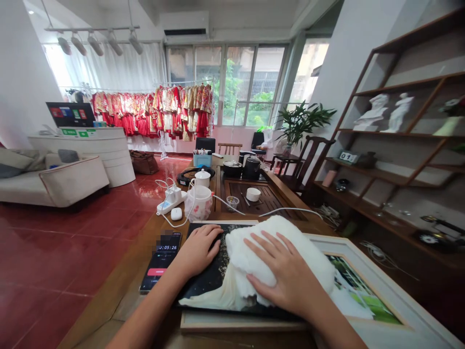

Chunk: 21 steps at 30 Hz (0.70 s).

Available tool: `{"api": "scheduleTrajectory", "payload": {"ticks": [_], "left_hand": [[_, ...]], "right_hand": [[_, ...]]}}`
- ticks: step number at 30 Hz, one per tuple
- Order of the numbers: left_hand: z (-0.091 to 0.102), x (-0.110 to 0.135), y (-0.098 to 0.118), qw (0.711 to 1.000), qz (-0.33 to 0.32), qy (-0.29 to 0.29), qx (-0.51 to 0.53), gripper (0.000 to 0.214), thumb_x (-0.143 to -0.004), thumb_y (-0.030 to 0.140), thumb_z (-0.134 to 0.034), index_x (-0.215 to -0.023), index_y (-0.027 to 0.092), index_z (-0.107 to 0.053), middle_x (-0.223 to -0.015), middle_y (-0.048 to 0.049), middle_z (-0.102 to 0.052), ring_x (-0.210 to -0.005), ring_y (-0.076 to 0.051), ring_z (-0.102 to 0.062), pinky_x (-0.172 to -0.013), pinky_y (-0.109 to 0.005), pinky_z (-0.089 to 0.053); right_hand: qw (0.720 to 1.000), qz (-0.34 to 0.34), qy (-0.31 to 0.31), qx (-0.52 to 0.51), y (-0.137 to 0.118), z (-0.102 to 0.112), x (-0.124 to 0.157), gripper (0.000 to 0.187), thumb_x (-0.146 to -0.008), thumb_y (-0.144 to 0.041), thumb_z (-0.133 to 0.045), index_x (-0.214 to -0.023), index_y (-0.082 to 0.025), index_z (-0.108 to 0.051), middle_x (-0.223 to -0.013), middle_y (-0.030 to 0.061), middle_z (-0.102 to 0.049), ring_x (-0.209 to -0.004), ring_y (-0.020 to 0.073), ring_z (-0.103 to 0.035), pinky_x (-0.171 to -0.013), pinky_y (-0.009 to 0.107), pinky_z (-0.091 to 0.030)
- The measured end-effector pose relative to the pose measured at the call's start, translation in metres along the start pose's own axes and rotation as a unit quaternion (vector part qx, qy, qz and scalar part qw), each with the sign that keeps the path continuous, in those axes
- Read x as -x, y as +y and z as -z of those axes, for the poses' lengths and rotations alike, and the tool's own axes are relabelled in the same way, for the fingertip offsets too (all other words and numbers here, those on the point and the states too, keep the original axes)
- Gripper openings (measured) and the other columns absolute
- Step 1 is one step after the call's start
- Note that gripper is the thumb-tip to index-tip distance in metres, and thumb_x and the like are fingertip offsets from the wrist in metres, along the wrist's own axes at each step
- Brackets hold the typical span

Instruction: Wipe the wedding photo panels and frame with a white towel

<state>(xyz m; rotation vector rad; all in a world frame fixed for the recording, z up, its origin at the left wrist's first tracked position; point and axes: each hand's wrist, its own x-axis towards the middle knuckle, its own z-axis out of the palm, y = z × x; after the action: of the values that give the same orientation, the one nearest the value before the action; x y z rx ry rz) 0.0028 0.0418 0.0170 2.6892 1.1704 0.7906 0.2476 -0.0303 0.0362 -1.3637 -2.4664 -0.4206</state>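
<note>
My right hand (pixel 278 269) lies spread over a puffy white bundle (pixel 308 249) that looks like cotton stuffing, pressing on its top. From the bundle's left side a cream cloth (pixel 218 293) trails across a black board (pixel 201 279). Pale specks are scattered over the board beside the bundle. On the board's left part rests my left hand (pixel 199 247), its fingers stretched out and nothing in them. Beneath the board and bundle are light-framed pictures; one framed picture (pixel 370 286) shows at the right. The bundle's underside is hidden.
Left of the board lies a phone (pixel 162 261) running a timer. Beyond stand a lidded white cup (pixel 202 178), a wrapped white container (pixel 198 202), a power strip (pixel 170 201) and a small white bowl (pixel 253 194) on a tea tray (pixel 271 198). A white cable (pixel 290 210) crosses behind the bundle.
</note>
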Motion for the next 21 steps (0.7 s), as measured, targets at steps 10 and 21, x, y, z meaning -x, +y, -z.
{"api": "scheduleTrajectory", "payload": {"ticks": [10, 21], "left_hand": [[-0.002, 0.0, -0.002, 1.0, -0.001, -0.004, -0.003, 0.031, -0.096, 0.025, -0.041, -0.125, 0.024, -0.051, -0.128, -0.0042, -0.055, -0.121, -0.02, -0.049, -0.104, -0.038, -0.038], [-0.001, -0.001, -0.003, 1.0, -0.002, -0.002, -0.003, 0.032, -0.096, 0.025, -0.041, -0.127, 0.026, -0.051, -0.129, -0.0042, -0.055, -0.122, -0.02, -0.048, -0.104, -0.038, -0.039]], "right_hand": [[0.999, 0.03, 0.007, -0.042, 0.009, 0.004, -0.001, 0.064, -0.08, -0.047, -0.056, -0.14, -0.029, -0.042, -0.138, 0.0062, -0.05, -0.128, 0.0301, -0.043, -0.106, 0.055, -0.029], [0.987, 0.125, -0.031, -0.098, -0.019, 0.013, -0.002, 0.071, -0.074, -0.048, -0.059, -0.14, -0.029, -0.041, -0.139, 0.0053, -0.05, -0.13, 0.0318, -0.04, -0.109, 0.055, -0.023]]}}
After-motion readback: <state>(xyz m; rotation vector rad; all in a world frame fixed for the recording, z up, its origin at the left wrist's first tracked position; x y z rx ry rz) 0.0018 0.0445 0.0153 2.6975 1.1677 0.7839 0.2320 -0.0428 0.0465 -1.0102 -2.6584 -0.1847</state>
